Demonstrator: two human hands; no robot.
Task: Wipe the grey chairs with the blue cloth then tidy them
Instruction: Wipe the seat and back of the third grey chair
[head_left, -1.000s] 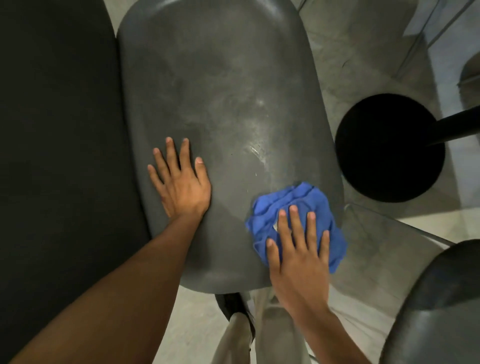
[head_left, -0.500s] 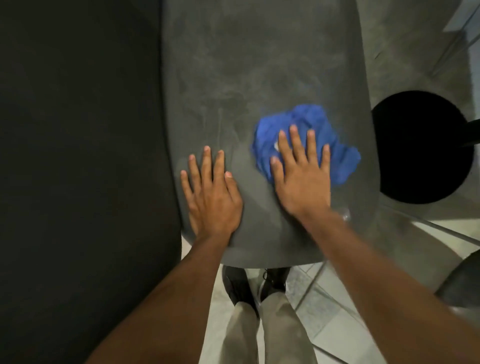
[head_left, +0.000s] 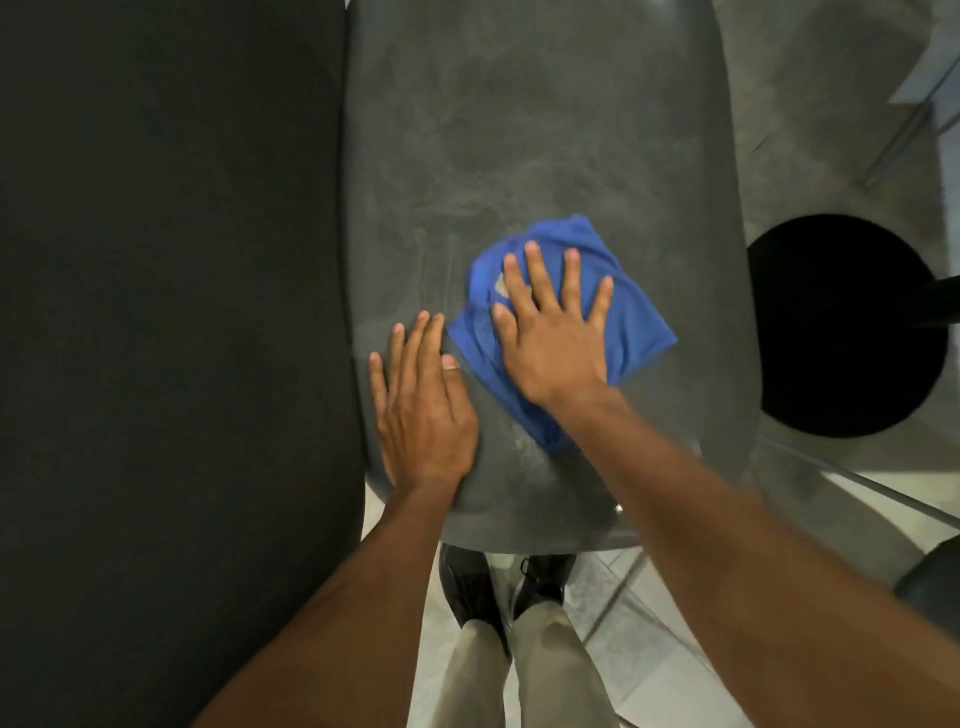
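A grey chair seat (head_left: 545, 130) fills the middle of the view, dull and streaked. On its near half lies the crumpled blue cloth (head_left: 636, 322). My right hand (head_left: 553, 327) presses flat on the cloth with fingers straight and spread. My left hand (head_left: 423, 400) rests flat on the bare seat just left of the cloth, fingers straight and together, close to the seat's left edge.
A dark, almost black surface (head_left: 171, 312) runs along the whole left side, touching the seat. A round black base (head_left: 847, 327) with a black pole sits on the floor at right. Part of another grey seat (head_left: 935, 577) shows at lower right. My shoes (head_left: 467, 582) stand below the seat's front edge.
My right hand has slid the cloth from the seat's right front edge up and leftward toward the middle, close beside my left hand. The view has shifted nearer over the seat.
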